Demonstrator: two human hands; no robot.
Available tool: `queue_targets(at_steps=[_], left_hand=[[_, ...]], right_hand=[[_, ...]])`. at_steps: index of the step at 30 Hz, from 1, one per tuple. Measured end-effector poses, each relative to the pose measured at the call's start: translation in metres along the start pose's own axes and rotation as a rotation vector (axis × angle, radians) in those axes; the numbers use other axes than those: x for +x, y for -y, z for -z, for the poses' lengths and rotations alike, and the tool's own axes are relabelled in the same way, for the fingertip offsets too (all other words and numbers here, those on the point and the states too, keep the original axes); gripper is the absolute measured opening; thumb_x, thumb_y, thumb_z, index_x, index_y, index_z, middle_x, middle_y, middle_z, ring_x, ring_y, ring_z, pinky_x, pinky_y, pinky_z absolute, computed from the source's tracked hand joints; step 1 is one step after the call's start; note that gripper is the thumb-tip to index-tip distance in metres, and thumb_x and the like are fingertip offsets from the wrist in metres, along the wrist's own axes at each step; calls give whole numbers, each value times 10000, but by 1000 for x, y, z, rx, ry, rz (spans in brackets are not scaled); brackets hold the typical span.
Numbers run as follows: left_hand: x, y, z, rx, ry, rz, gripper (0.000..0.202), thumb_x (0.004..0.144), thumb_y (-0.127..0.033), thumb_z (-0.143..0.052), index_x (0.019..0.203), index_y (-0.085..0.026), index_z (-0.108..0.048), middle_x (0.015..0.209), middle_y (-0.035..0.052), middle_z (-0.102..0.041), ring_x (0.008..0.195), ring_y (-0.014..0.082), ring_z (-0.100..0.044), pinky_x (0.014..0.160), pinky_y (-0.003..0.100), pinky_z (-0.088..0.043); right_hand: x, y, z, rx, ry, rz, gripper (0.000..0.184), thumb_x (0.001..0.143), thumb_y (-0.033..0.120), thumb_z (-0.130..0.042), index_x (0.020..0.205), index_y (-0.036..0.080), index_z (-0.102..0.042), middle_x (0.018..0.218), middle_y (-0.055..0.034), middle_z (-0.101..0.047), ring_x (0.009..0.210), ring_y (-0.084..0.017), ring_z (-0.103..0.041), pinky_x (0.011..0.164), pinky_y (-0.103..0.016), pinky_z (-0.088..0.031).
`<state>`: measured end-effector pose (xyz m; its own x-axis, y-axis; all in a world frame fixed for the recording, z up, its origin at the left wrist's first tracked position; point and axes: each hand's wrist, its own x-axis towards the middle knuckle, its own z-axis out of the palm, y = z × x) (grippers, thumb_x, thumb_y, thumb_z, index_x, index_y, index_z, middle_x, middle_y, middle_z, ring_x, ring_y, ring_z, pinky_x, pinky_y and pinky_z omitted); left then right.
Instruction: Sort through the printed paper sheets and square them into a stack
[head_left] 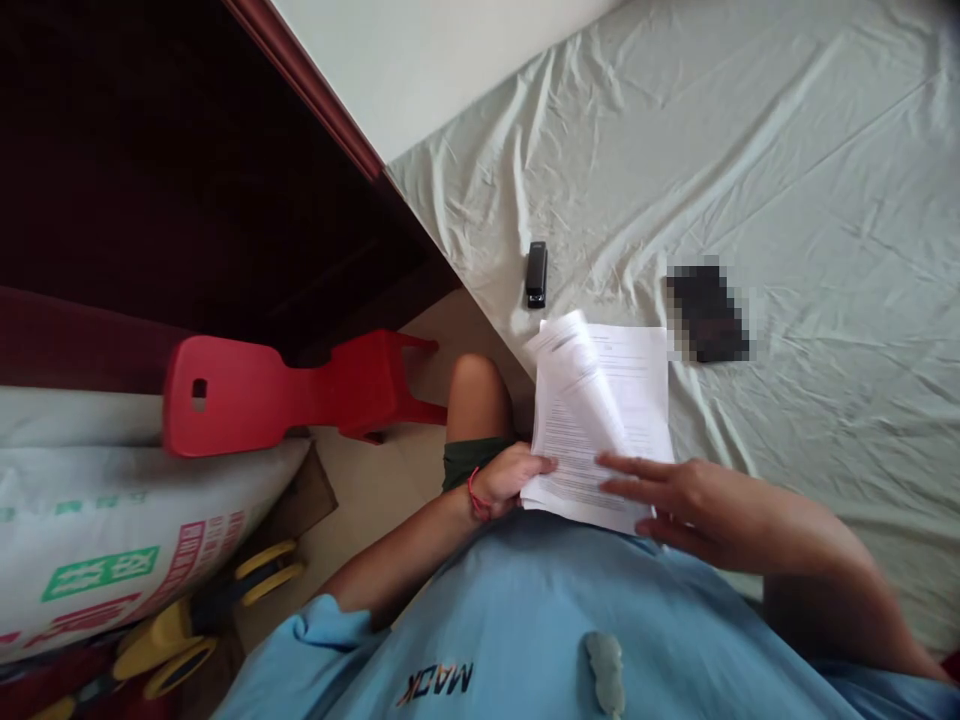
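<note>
A stack of printed white papers lies at the near edge of a bed covered by a pale green sheet. My left hand, with a red string at the wrist, grips the stack's lower left corner, and the top sheets curl upward there. My right hand rests on the lower part of the stack with its fingers stretched out flat. A black stapler lies on the sheet just beyond the papers.
A dark blurred-out object lies on the sheet right of the papers. A red plastic stool lies tipped on the floor at left, beside a white printed sack and yellow items. Dark wooden furniture fills the upper left.
</note>
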<state>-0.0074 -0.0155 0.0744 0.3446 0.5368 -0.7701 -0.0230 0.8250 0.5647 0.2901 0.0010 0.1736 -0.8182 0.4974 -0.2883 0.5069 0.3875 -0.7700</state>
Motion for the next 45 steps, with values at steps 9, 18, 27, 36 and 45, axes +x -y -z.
queue_targets(at_steps=[9, 18, 27, 36, 45], left_hand=[[17, 13, 8, -85, 35, 1, 622, 523, -518, -1000, 912, -66, -822, 933, 166, -811, 835, 276, -772, 815, 363, -594], [35, 13, 11, -54, -52, -251, 716, 686, -594, -940, 1181, -121, -729, 1229, 154, -775, 1150, 295, -720, 1067, 425, -519], [71, 0, 4, 131, -374, -577, 320, 1001, -503, -639, 968, -186, -613, 1005, 58, -707, 1019, 212, -667, 978, 331, -512], [81, 9, -3, 173, -348, -674, 497, 1016, -620, -583, 1128, -154, -713, 1199, 136, -749, 1181, 279, -681, 1142, 401, -474], [74, 0, -8, 185, -293, -735, 710, 989, -776, -508, 1231, -138, -703, 1332, 162, -731, 1268, 300, -666, 1158, 423, -471]], right_hand=[[8, -61, 7, -458, -622, -537, 443, 1054, 510, -443, 1285, 294, -754, 1266, -131, -784, 943, -353, -771, 763, -518, -615], [114, -108, 53, -506, -717, -329, 425, 1043, 357, -468, 1339, 190, -722, 1308, -151, -736, 1240, -393, -589, 1097, -594, -484], [177, -124, 59, -490, -643, -312, 418, 1041, 316, -406, 1047, 186, -803, 1024, -168, -717, 1035, -349, -618, 970, -543, -522], [179, -111, 62, -328, -603, -193, 341, 1022, 263, -451, 997, 203, -786, 1043, -129, -710, 992, -273, -639, 973, -424, -519], [186, -98, 60, -278, -513, -164, 383, 1055, 331, -396, 1080, 179, -747, 1058, -136, -757, 1006, -285, -669, 936, -402, -495]])
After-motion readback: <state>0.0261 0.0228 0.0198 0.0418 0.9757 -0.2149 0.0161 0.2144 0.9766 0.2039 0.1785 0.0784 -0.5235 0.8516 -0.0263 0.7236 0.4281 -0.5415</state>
